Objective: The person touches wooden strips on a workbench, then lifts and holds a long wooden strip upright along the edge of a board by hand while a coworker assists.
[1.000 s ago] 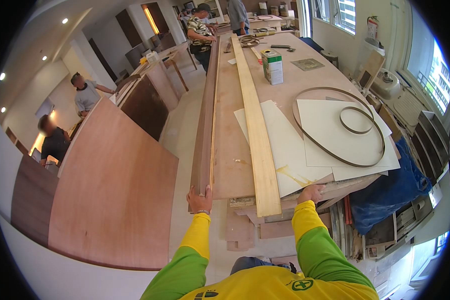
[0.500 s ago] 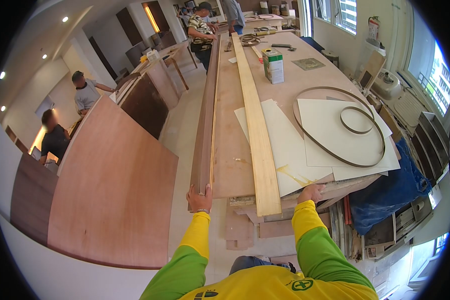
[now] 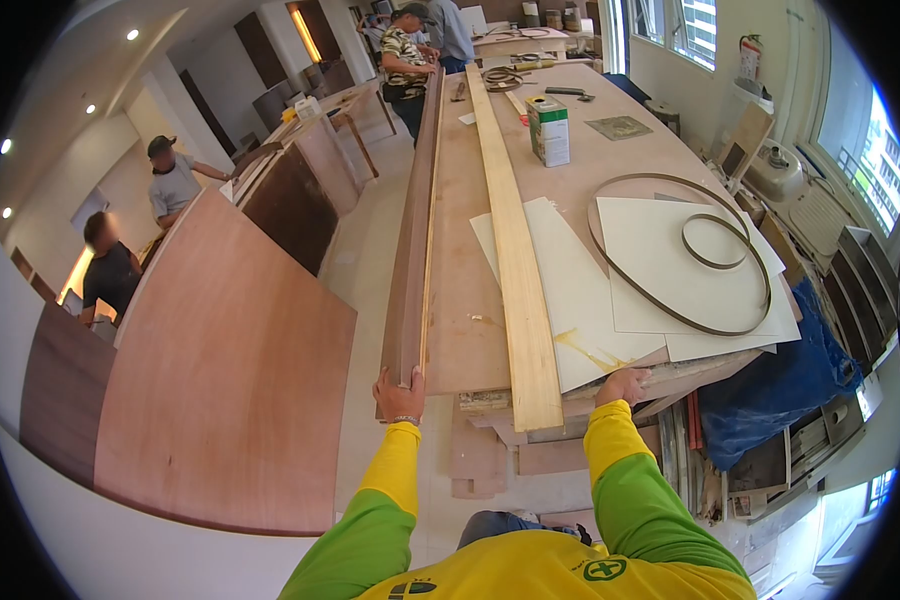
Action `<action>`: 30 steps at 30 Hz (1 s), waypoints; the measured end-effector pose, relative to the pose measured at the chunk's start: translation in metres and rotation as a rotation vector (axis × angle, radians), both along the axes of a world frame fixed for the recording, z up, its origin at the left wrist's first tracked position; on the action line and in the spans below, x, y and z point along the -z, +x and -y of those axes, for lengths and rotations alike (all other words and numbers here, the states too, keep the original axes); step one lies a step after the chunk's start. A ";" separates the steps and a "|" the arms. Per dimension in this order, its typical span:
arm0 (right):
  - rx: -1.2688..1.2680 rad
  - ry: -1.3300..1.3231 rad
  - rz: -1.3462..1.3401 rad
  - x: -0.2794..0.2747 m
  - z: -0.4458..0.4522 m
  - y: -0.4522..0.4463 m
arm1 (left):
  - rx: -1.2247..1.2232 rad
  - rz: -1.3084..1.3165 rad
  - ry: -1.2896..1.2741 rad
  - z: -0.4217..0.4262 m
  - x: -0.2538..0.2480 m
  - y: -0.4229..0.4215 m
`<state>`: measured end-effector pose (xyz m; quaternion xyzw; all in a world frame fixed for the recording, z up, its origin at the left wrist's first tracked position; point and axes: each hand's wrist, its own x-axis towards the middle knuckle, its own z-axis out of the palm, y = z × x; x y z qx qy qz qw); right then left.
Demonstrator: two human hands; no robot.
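My left hand point(image 3: 400, 396) is closed around the near end of a long brown board point(image 3: 418, 250), fingers on its left side and thumb on its right. The board lies along the left edge of the worktable point(image 3: 462, 330), its far end by another person. My right hand point(image 3: 622, 386) is closed on the table's near edge, its fingers partly hidden. Between my hands, a pale wooden plank point(image 3: 516, 260) lies lengthwise and sticks out past the near edge. White sheets point(image 3: 660, 270) lie beside it, under a loop of dark edging strip point(image 3: 592, 230).
A green-and-white can point(image 3: 549, 135), a hammer point(image 3: 583, 97) and coiled strips point(image 3: 500, 78) sit farther up the table. A large plywood panel point(image 3: 230, 380) stands at left, with two people behind it. A person in a patterned shirt point(image 3: 406, 65) stands at the far end. Blue sheeting point(image 3: 780, 380) hangs at right.
Both my hands and the boards stay in place. At the far end, the person in blue has shifted left, and the person in the patterned shirt has moved slightly.
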<state>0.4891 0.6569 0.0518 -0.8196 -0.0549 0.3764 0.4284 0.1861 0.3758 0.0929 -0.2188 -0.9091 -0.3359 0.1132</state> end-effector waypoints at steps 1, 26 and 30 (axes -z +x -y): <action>-0.001 0.000 0.000 -0.003 0.001 0.000 | 0.016 -0.006 -0.007 0.000 0.000 -0.001; -0.029 -0.061 0.000 -0.019 0.006 0.000 | -0.008 0.024 -0.007 -0.001 -0.005 0.003; -0.036 -0.053 -0.023 -0.019 0.006 0.000 | -0.004 0.015 -0.009 -0.001 -0.005 0.003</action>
